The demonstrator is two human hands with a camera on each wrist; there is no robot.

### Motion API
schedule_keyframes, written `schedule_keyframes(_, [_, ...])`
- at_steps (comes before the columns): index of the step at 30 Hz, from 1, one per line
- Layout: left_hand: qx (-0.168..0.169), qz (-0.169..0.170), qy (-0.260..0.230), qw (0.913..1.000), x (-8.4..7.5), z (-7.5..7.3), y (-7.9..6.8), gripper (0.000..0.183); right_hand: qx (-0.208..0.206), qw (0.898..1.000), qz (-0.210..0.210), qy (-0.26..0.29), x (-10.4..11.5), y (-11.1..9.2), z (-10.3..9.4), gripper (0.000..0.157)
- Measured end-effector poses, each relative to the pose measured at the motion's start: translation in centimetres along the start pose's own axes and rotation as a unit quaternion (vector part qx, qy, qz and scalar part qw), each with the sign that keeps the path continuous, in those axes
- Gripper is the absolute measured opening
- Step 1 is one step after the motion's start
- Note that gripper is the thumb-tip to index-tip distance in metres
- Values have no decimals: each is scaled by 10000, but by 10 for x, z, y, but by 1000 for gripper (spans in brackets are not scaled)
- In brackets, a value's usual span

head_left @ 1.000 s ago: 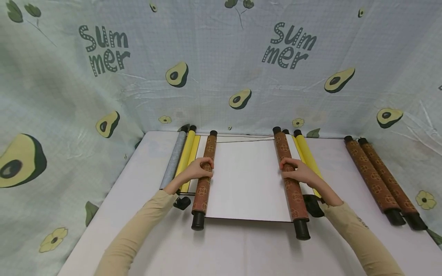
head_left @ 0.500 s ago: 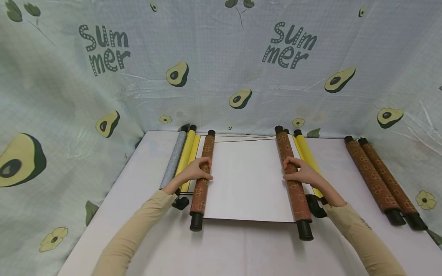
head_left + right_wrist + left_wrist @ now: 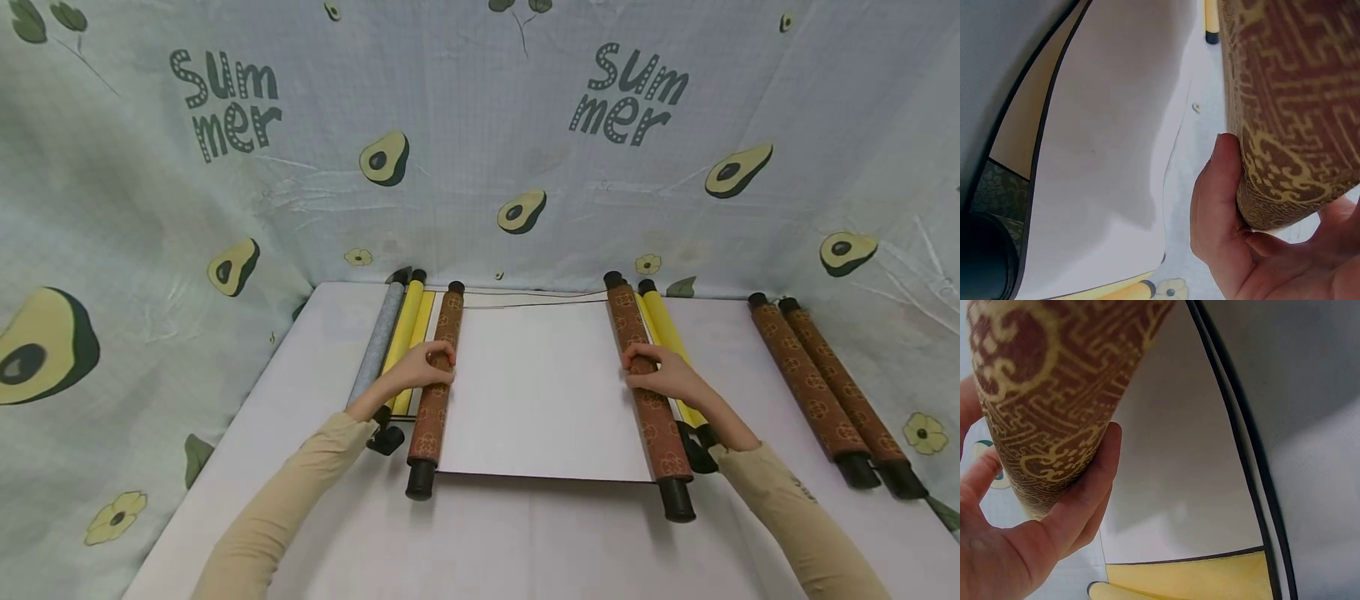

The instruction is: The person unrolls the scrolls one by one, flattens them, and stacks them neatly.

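Observation:
A brown hanging scroll with a gold pattern lies partly unrolled across the middle of the head view, its white paper (image 3: 540, 392) facing up. My left hand (image 3: 423, 367) grips the left roll (image 3: 432, 421) around its middle. On the other side my right hand (image 3: 666, 377) holds the right roll (image 3: 662, 437) the same way. Black knobs cap both rolls. In the left wrist view, thumb and fingers wrap the patterned roll (image 3: 1054, 381). The right wrist view has the other roll (image 3: 1297, 94) resting in the curled hand (image 3: 1225, 219).
Under and beside the scroll lies another with yellow rolls, a left one (image 3: 403, 333) and a right one (image 3: 671, 333). A grey roll (image 3: 375, 350) is at far left. Two brown rolls (image 3: 813, 392) lie at the right. Avocado-print cloth (image 3: 465, 100) hangs behind the white table (image 3: 525, 542).
Both hands have moved slightly apart, the left roll leftward and the right roll rightward. More white paper shows between them, and the right roll covers more of the yellow edge.

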State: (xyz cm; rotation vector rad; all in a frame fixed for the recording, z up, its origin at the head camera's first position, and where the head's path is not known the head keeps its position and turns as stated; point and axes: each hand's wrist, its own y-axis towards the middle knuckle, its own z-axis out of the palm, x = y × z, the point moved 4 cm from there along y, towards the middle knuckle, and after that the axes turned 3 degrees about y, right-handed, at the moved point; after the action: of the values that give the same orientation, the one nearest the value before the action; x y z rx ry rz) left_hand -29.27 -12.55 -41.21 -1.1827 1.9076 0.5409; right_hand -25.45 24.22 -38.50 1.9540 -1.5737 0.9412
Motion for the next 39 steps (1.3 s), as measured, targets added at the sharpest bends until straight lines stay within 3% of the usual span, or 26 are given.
schedule_keyframes(13, [-230,2,64,9997,1,-2,-3,29,2,9994,-321,94,-8,2,-4,22])
schedule_keyframes(23, [-168,198,-114,9996,0,-5,-4,28,-128,9998,-158,5,-9,-1,-8,23])
schedule_keyframes(31, [-108,-29,-74,9999,-25,-11,-15,24,-109,9998,-158,-35,-6,-5,-11,24])
schedule_keyframes(36, [-208,-30,-52,9998,-6,-10,-6,27,-200,9997,-61,-119,-8,-5,-14,24])
schedule_keyframes(39, [-276,35,-72,9996,-3,-11,-6,26,-227,9997,50,-123,-10,-5,-17,24])
